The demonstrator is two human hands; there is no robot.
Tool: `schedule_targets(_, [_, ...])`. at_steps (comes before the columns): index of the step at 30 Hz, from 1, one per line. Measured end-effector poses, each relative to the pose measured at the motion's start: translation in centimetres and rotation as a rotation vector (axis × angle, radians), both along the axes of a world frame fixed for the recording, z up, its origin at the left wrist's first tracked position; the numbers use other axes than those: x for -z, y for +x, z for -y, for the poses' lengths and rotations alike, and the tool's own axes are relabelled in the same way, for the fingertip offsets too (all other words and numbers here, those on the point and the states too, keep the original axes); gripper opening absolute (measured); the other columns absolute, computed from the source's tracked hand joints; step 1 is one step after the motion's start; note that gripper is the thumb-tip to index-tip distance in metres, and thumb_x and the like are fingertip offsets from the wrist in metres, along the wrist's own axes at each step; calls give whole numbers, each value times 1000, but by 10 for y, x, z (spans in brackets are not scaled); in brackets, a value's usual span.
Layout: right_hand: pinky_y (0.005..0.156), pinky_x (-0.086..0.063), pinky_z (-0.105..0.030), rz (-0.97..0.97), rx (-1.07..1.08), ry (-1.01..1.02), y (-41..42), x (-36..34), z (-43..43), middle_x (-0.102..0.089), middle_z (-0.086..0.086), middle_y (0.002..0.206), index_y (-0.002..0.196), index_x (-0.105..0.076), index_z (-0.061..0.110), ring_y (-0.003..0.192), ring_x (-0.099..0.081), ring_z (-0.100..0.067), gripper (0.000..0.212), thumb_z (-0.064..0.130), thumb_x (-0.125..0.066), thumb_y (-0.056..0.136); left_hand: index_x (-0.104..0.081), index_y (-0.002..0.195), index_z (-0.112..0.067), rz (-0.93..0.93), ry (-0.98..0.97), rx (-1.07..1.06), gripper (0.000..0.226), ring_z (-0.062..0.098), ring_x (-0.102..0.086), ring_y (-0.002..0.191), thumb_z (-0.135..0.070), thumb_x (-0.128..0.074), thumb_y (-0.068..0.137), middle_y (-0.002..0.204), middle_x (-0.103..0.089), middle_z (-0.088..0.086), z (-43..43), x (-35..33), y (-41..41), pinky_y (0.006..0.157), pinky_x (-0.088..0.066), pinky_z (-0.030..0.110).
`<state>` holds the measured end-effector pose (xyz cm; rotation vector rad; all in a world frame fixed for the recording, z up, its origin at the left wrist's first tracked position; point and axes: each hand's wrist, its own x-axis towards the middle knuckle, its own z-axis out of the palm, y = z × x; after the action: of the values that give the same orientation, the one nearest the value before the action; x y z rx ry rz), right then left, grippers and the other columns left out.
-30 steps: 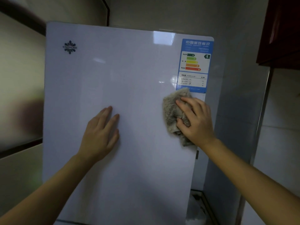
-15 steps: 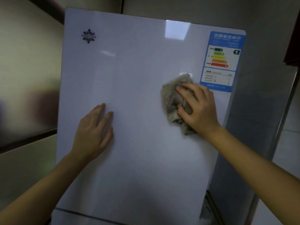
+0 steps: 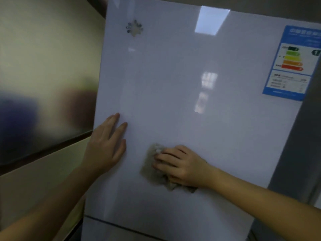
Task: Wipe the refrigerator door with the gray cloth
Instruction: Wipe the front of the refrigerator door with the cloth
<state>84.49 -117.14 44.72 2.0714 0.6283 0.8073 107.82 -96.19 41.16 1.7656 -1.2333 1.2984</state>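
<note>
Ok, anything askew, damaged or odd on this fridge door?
Nothing stands out. The refrigerator door looks intact and glossy, its energy label sits flat, the right hand presses the gray cloth on it.

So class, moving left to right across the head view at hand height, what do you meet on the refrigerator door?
Left hand flat on the door → gray cloth → right hand pressing the cloth.

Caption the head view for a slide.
Right hand presses the cloth on the fridge door; left hand lies flat beside it.
</note>
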Motion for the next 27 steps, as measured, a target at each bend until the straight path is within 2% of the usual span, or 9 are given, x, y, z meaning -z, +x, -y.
schedule_targets(3, [91,-47,-39,146,14,44,2,-44,1,-67,-10,134,129,-69,16,119,-62,-32,37,31,-55,99,-54,141,-6,2,4,-11,53,40,-43,142,-35,-44,98,156,-40,22,-8,1,13,112,-38,48])
schedule_targets(6, [96,-44,-41,417,47,192,3,-112,-5,-66,-14,134,131,-67,12,116,-63,-38,45,27,-67,89,-54,141,-5,6,-3,7,52,41,-43,141,-35,-44,99,156,-39,23,-12,2,21,112,-38,49])
schedule_targets(10, [99,-41,-41,605,97,379,12,-156,-22,-63,-11,135,135,-64,12,121,-55,-34,52,22,-72,84,-55,140,-5,-2,-25,44,51,40,-43,142,-33,-45,98,156,-40,22,-11,3,21,112,-37,48])
schedule_targets(12, [101,-40,-42,560,117,364,21,-141,-27,-62,-13,137,136,-63,12,121,-56,-37,53,24,-70,85,-55,140,-6,-10,-35,60,51,39,-43,142,-33,-45,98,156,-40,22,-12,5,21,113,-37,47])
schedule_targets(14, [99,-43,-44,424,101,280,31,-107,-28,-63,-15,137,136,-64,12,120,-60,-40,49,27,-65,89,-55,140,-7,-15,-34,66,51,38,-42,143,-34,-44,99,156,-40,21,-13,7,24,113,-37,47])
schedule_targets(18, [92,-46,-39,36,50,30,42,-13,-32,-67,-8,134,129,-69,18,122,-58,-30,37,34,-46,104,-53,142,-7,-12,-16,79,52,37,-40,145,-34,-44,99,157,-39,20,-16,12,28,115,-35,45])
schedule_targets(21, [91,-48,-36,-129,21,-75,44,20,-32,-67,-3,134,127,-70,21,125,-60,-25,31,31,-49,106,-53,142,-7,-13,-8,80,52,37,-39,145,-34,-44,99,158,-38,21,-18,12,27,117,-31,42])
schedule_targets(25, [91,-47,-38,-2,40,-37,51,-22,-30,-67,-8,135,129,-69,19,121,-63,-30,41,37,-39,107,-52,143,-7,-5,8,83,53,37,-39,146,-36,-40,101,158,-37,20,-19,13,27,117,-31,42])
schedule_targets(27, [93,-49,-42,142,50,60,58,-68,-34,-65,-12,136,132,-67,14,118,-64,-36,42,36,-45,104,-52,143,-7,-6,9,79,53,37,-40,145,-37,-39,101,157,-39,21,-19,14,28,117,-32,44])
